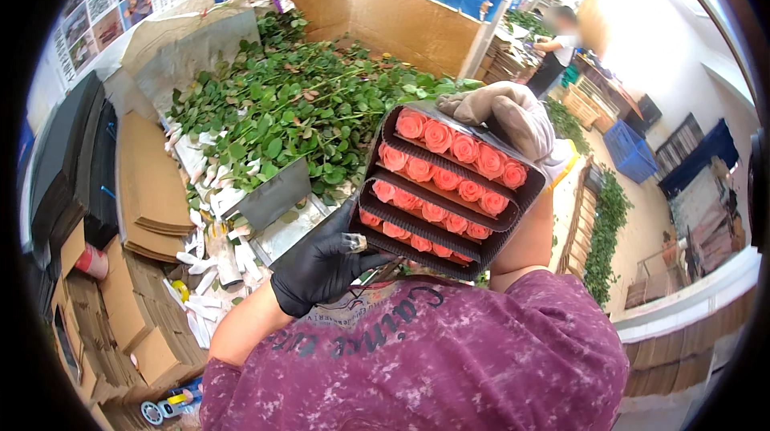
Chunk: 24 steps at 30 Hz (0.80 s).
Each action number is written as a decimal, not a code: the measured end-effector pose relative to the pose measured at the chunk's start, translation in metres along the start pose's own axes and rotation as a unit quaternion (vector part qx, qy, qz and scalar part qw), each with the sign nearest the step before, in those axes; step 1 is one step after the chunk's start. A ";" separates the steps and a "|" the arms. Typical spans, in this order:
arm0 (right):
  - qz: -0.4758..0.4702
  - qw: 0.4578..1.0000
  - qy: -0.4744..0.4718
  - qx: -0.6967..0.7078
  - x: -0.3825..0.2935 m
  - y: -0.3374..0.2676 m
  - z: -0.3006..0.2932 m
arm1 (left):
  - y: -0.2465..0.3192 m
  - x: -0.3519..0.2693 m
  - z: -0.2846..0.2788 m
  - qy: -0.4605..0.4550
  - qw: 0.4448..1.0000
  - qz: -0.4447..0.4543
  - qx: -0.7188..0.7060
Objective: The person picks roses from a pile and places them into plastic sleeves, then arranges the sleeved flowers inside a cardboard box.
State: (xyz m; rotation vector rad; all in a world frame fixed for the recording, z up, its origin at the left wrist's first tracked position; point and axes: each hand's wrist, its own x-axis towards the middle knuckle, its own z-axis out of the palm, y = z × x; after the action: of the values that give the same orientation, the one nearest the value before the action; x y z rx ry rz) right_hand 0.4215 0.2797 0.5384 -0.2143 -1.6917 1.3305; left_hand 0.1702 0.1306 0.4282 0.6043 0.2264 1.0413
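Observation:
A bundle of coral-pink roses (446,179), stacked in several rows with dark corrugated cardboard (442,166) between and around them, is held up before my chest, blooms facing the camera. My left hand (316,268), in a black glove with a worn, pale fingertip, supports the bundle's lower left side. My right hand (511,115), in a light, stained work glove, lies over its upper right edge; some of its fingers curl out of sight. Just left of the bundle stands an upright grey metal plate (275,193) beside a metal tray (289,232).
Rose stems and leaves (289,112) heap behind the bundle. White foam sleeves (201,265), flat cardboard sheets (150,178) and dark corrugated sheets (63,154) lie left. A tape dispenser (171,407) is at lower left. Another person (556,49) works at the back right, near a blue crate (630,151).

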 end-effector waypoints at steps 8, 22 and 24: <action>-0.014 1.000 0.008 0.007 -0.022 -0.009 -0.014 | -0.031 0.008 0.014 0.033 0.999 -0.023 -0.011; -0.090 0.788 0.291 -0.535 -0.094 0.020 -0.122 | -0.095 0.037 0.072 0.083 0.992 0.073 0.055; -0.022 0.852 0.269 -0.449 -0.120 0.034 -0.114 | -0.101 0.041 0.084 0.133 0.989 0.056 0.035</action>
State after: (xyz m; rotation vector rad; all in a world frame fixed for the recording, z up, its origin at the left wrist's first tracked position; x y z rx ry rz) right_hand 0.5581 0.2936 0.4401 -0.9812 -1.6675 0.2801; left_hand 0.3031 0.0989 0.4430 0.5454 0.4690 1.2266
